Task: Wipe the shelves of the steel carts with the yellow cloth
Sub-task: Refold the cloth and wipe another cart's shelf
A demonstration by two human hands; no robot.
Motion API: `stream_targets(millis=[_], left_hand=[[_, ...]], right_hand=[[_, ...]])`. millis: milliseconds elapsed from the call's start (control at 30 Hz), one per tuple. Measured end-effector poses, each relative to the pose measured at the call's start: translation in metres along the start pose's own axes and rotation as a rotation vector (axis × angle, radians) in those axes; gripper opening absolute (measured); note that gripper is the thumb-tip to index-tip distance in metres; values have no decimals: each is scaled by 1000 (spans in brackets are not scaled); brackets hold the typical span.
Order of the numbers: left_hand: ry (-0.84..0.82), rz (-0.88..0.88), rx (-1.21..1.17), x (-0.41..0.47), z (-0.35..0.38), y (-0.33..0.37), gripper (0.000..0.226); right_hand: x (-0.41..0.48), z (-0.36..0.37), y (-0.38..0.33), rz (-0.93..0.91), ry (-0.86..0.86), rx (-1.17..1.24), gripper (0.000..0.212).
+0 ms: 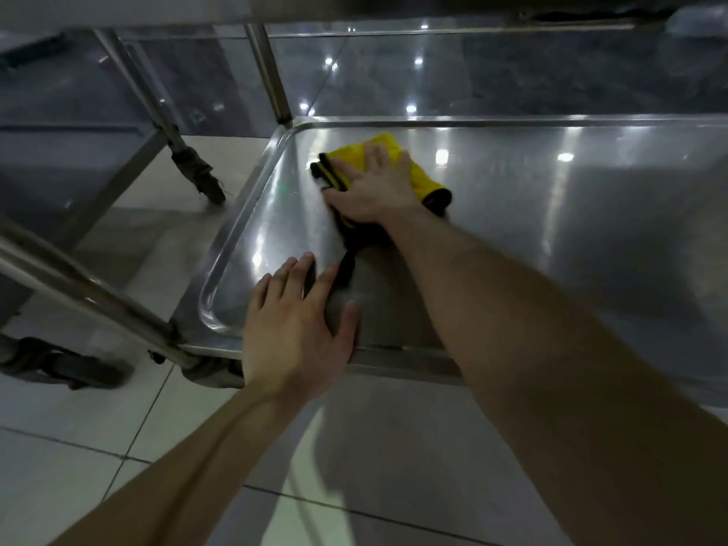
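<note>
A yellow cloth (423,173) with a black edge lies folded on the bottom shelf (551,214) of a steel cart, near its far left corner. My right hand (372,189) presses flat on the cloth with its fingers spread. My left hand (299,329) rests open on the shelf's near rim, fingers straight and pointing inward. A black strip of the cloth trails back from under my right wrist.
The cart's upright posts (272,72) rise at the shelf's left corners, and a caster (212,372) sits below the near corner. A second steel cart (78,151) with wheels stands to the left. Pale floor tiles (118,427) lie in front.
</note>
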State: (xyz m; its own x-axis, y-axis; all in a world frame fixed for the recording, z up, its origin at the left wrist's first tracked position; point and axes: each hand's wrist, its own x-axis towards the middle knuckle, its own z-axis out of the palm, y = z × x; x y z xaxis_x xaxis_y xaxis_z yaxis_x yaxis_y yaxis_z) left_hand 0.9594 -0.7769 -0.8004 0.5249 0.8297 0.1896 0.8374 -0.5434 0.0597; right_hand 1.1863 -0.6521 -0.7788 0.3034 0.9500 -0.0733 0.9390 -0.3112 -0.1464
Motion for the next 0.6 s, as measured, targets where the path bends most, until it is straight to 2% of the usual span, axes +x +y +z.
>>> stream_targets(millis=[67, 167, 333, 400, 500, 600], left_hand=[[-4, 1, -3, 0, 0, -2, 74], [-2, 1, -21, 0, 0, -4, 73], [12, -10, -47, 1, 5, -4, 69], [15, -16, -42, 2, 6, -2, 68], [-1, -14, -37, 1, 4, 0, 71], [-24, -13, -29, 1, -1, 1, 74]], right_hand=[[-2, 2, -15, -80, -36, 30, 73], [-10, -1, 29, -39, -2, 53, 68], [-60, -14, 196, 310, 79, 1, 74], [-90, -17, 235, 430, 68, 11, 79], [-124, -9, 209, 402, 49, 21, 75], [-161, 12, 127, 152, 58, -12, 71]])
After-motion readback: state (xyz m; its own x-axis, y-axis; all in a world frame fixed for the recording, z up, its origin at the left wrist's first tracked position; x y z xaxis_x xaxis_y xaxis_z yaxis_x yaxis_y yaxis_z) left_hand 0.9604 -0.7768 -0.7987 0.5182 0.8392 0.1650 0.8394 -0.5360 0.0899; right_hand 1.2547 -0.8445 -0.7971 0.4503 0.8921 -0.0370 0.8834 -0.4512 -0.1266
